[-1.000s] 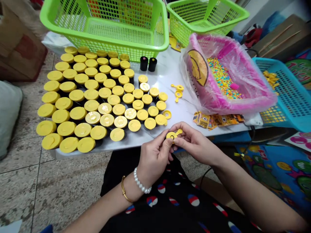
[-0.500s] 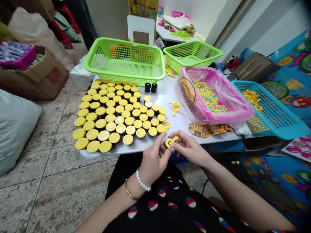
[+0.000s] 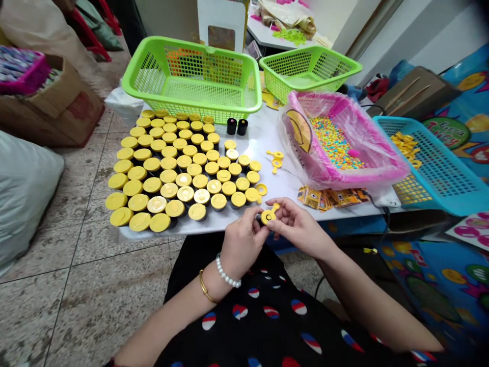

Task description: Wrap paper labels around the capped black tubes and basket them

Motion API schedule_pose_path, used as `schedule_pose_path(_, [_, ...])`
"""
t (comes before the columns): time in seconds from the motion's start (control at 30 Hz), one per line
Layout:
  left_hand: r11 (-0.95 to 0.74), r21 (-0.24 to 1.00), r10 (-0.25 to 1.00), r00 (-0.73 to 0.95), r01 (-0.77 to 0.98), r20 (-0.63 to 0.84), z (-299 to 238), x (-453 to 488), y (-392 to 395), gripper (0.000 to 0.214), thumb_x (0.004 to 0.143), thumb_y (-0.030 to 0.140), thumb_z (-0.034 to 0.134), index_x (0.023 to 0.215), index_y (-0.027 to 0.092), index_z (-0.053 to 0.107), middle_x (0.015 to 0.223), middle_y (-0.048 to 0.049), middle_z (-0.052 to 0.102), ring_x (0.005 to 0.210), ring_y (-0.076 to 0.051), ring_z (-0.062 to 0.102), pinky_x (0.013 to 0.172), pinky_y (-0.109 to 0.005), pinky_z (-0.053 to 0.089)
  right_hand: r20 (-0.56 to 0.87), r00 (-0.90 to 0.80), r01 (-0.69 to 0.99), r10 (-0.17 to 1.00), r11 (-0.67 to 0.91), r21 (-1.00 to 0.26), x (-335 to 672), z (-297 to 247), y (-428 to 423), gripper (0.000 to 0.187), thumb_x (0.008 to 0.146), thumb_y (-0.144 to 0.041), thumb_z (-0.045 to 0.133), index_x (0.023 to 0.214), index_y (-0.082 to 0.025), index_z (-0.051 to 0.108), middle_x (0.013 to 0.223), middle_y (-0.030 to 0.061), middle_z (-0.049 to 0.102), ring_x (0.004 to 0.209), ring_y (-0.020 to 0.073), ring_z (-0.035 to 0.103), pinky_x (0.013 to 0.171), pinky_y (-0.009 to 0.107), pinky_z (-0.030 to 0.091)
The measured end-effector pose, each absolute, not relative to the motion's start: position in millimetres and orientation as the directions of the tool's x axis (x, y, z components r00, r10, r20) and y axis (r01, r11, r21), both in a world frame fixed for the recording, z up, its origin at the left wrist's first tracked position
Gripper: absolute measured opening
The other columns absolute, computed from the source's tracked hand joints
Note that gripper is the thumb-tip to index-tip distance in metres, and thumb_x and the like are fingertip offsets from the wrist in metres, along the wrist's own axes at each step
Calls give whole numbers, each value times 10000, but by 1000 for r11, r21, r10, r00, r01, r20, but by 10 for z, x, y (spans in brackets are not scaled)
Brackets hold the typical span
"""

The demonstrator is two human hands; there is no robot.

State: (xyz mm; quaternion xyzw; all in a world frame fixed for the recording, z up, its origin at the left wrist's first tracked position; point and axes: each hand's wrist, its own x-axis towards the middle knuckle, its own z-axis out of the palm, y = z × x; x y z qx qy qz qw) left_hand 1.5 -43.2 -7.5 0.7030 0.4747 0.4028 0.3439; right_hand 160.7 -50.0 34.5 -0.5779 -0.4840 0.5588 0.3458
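Here at the lower middle of the frame, both hands are at work together, just in front of the near edge of the white table (image 3: 254,148). The left hand (image 3: 241,237) is mostly closed, thumb and fingers pinching a small black container (image 3: 259,218), much of it hidden by the grip. On that container's end, facing up, sits a yellow ring piece (image 3: 268,214), its tab pointing to the upper right, dark showing through its centre. The right hand (image 3: 301,228) comes in from the right, half curled, thumb on the ring and fingers behind it. And look at the left half of the table: packed rows of yellow-capped containers (image 3: 168,176), all upright, with one loose yellow ring (image 3: 262,189) at their right edge. Above them, two uncapped black containers (image 3: 237,126) stand side by side near the large green basket (image 3: 191,109). Right of centre lie two more yellow pieces (image 3: 276,158), then comes the plastic-lined pink basket (image 3: 344,178) of small multicoloured balls (image 3: 332,142), printed packets (image 3: 324,199) scattered along its near side. Far right, the blue basket (image 3: 451,181) carries a heap of yellow parts (image 3: 405,148).
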Motion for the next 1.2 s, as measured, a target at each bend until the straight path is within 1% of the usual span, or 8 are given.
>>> schedule_pose_path(0.17, [-298, 849, 953, 181, 437, 241, -94, 65, -442, 172, 856, 235, 678, 971, 175, 565, 587, 66, 566, 506, -98, 563, 504, -182, 387, -277, 55, 363, 959, -277, -890, 1571, 365, -516, 486, 743, -478, 770, 1090, -199, 573, 743, -37, 547, 617, 115, 493, 554, 246, 392])
schedule_pose_path(0.33, [-285, 865, 955, 194, 412, 223, -102, 72, -438, 166, 860, 260, 668, 954, 180, 557, 583, 68, 555, 498, -92, 548, 503, -181, 382, -407, -29, 235, 913, -390, -891, 1566, 356, -432, 435, 738, -548, 751, 894, -192, 557, 707, -35, 539, 605, 106, 490, 540, 233, 374])
schedule_pose_path(0.53, [-172, 967, 947, 300, 186, 110, 14, -2, -415, 410, 806, 169, 664, 1206, 153, 573, 600, 66, 592, 471, -82, 542, 503, -173, 436, -398, -93, 273, 913, -361, -892, 1594, 326, -404, 426, 766, -539, 729, 915, -196, 527, 692, -59, 525, 554, 84, 479, 487, 206, 357])
schedule_pose_path(0.67, [-131, 982, 939, 336, 138, 78, 43, -58, -434, 330, 850, 182, 604, 1177, 180, 651, 605, 34, 625, 447, -90, 533, 458, -181, 433, -400, -137, 223, 906, -365, -904, 1611, 304, -421, 471, 781, -604, 683, 954, -196, 520, 642, -61, 552, 461, 83, 493, 421, 199, 340])
schedule_pose_path(0.83, [166, 985, 902, 398, 38, -167, 38, -60, -432, 410, 908, 434, 551, 1218, 172, 608, 673, -11, 666, 422, -120, 596, 363, -191, 422, -371, -193, 131, 909, -350, -927, 1631, 206, -438, 478, 810, -649, 627, 936, -197, 538, 602, -39, 577, 472, 119, 551, 414, 214, 363])
schedule_pose_path(0.97, [435, 895, 835, 418, -104, -357, -22, 22, -352, 507, 850, 630, 535, 1053, 167, 508, 579, 25, 606, 338, -139, 569, 272, -186, 382, -352, -217, 117, 910, -334, -935, 1602, 78, -412, 488, 803, -674, 618, 922, -206, 546, 610, -31, 593, 472, 134, 561, 426, 234, 378])
schedule_pose_path(1.1, [426, 891, 853, 399, -155, -338, -28, 91, -324, 483, 823, 662, 552, 910, 196, 460, 517, 34, 595, 321, -123, 550, 292, -174, 409, -271, -196, 143, 942, -246, -959, 1560, 55, -394, 431, 835, -645, 595, 849, -221, 523, 603, -33, 599, 505, 148, 583, 511, 279, 436])
schedule_pose_path(1.2, [369, 919, 879, 373, -135, -298, -5, 83, -364, 460, 849, 638, 531, 919, 185, 499, 520, 41, 580, 342, -113, 553, 314, -171, 419, -258, -159, 188, 953, -227, -956, 1575, 112, -383, 418, 830, -624, 604, 865, -218, 510, 603, -60, 571, 451, 126, 556, 457, 252, 395])
